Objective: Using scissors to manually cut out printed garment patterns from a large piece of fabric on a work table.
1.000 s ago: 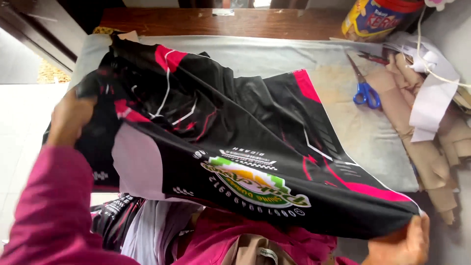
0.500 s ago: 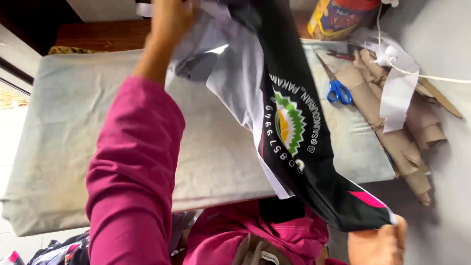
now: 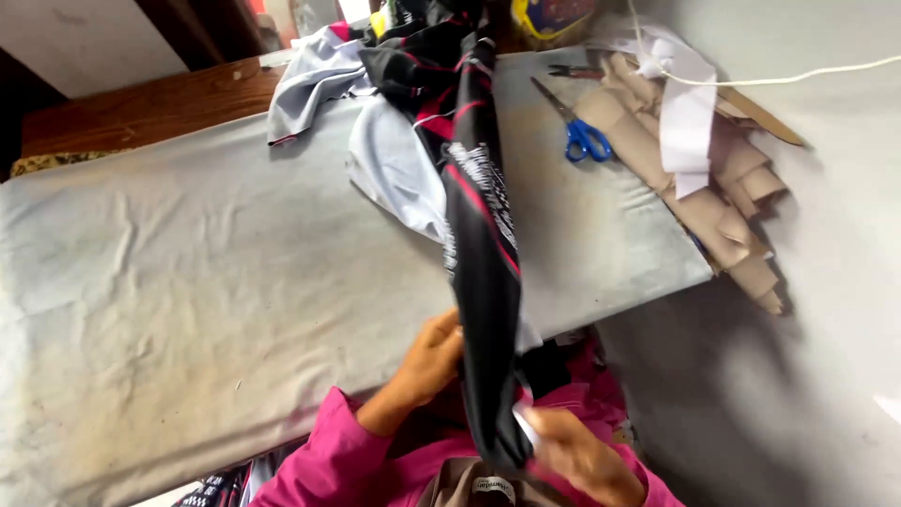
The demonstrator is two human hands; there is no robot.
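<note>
Head view, left to right: the grey padded table (image 3: 188, 282) now shows mostly bare, where a second ago the black jersey lay spread flat across it. My left hand (image 3: 427, 361), which half a second ago was raised high holding the cloth up, has come down to the near edge of the table and closes loosely against the side of the black jersey (image 3: 479, 235). The jersey is now gathered into a narrow hanging strip, running from the far end of the table down to my lap, with its grey lining bunched at the far side. My right hand (image 3: 582, 460) pinches its lower end, fingers curled shut on the cloth. Further right, the blue-handled scissors (image 3: 580, 136) and the brown paper pieces (image 3: 694, 207) lie as before, untouched.
</note>
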